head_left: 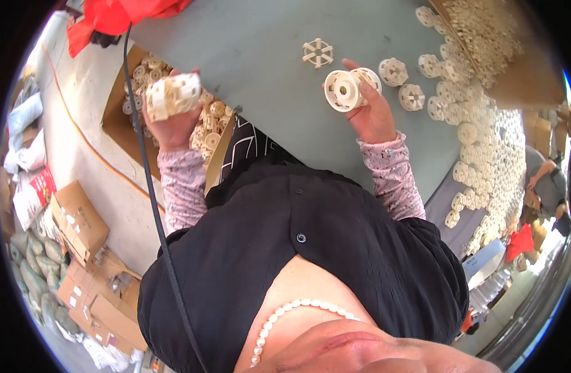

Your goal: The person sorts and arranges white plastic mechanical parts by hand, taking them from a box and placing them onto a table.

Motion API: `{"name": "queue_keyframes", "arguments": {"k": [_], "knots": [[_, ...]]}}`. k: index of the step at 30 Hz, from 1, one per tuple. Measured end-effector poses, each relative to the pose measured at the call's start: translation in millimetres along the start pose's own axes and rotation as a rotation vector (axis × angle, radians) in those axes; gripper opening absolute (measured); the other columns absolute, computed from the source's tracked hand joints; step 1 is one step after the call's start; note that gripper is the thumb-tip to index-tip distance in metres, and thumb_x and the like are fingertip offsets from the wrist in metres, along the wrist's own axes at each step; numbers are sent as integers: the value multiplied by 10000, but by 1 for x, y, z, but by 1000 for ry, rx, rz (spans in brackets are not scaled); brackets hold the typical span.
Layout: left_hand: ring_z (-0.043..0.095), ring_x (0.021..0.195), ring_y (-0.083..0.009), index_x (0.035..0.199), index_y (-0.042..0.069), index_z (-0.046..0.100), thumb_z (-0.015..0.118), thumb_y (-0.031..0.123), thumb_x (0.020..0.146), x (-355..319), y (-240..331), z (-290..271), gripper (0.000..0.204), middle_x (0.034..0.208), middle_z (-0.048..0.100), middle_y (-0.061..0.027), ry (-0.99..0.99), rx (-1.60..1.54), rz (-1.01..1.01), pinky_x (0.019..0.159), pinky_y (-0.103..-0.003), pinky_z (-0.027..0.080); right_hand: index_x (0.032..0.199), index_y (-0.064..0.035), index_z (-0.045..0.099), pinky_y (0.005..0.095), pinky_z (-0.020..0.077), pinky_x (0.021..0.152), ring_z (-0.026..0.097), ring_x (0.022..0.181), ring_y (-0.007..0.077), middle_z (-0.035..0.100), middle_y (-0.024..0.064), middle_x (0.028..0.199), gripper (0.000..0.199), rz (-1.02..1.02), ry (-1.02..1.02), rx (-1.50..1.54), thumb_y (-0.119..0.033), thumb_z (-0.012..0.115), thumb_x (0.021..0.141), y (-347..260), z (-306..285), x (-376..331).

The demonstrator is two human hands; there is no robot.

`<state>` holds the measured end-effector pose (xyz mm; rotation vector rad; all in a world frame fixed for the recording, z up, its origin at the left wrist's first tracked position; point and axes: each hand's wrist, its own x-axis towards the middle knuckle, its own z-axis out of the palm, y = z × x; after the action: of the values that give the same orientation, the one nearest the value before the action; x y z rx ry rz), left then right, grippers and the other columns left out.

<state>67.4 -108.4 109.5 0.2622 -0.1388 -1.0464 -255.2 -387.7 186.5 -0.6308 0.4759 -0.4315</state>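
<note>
My left hand (173,129) is over an open cardboard box (116,118) at the table's left edge, fingers closed round a cream ribbed plastic part (173,96). That part is slightly blurred, and I cannot tell whether it is one piece or two together. In the box lie many similar cream round parts (212,127). Above the grey table my right hand (374,121) grips a white plastic spool (344,91) with round flanges and a hole in the middle, its thumb on the right side. A flat spoked wheel (318,53) lies just beyond it on the table.
Slotted round parts (393,72) lie right of my right hand, with a large heap of cream pieces (500,161) past them. A black cord (150,180) hangs across the left side. Cartons (80,221) stand at left; another person (546,180) is at far right.
</note>
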Motion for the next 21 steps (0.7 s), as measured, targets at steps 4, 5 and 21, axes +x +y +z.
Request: {"name": "queue_keyframes", "arguments": {"k": [4, 5, 21], "knots": [[519, 1367, -402, 1428, 72, 572, 536, 498, 985, -77, 25, -89, 615, 1492, 545, -201, 203, -56, 90, 1073, -631, 457, 1526, 19, 380, 370, 551, 1021, 654, 1194, 227, 645, 119, 1289, 659, 123, -184, -58, -222, 678, 991, 24, 19, -3], [553, 1345, -356, 1391, 79, 597, 576, 465, 975, -89, 24, -118, 568, 1417, 629, -132, 382, -89, 78, 1114, -641, 402, 1525, 20, 373, 363, 537, 1048, 653, 1195, 229, 642, 122, 1297, 667, 171, -235, -61, -195, 690, 978, 30, 31, -4], [424, 1457, -333, 1582, 45, 326, 580, 605, 989, -102, -14, -82, 854, 1592, 404, -152, 562, 518, -158, 1147, -531, 418, 1460, -114, 476, 428, 538, 946, 638, 1114, 302, 623, 137, 1202, 822, -365, -399, -1293, -210, 864, 742, 148, 112, 45]]}}
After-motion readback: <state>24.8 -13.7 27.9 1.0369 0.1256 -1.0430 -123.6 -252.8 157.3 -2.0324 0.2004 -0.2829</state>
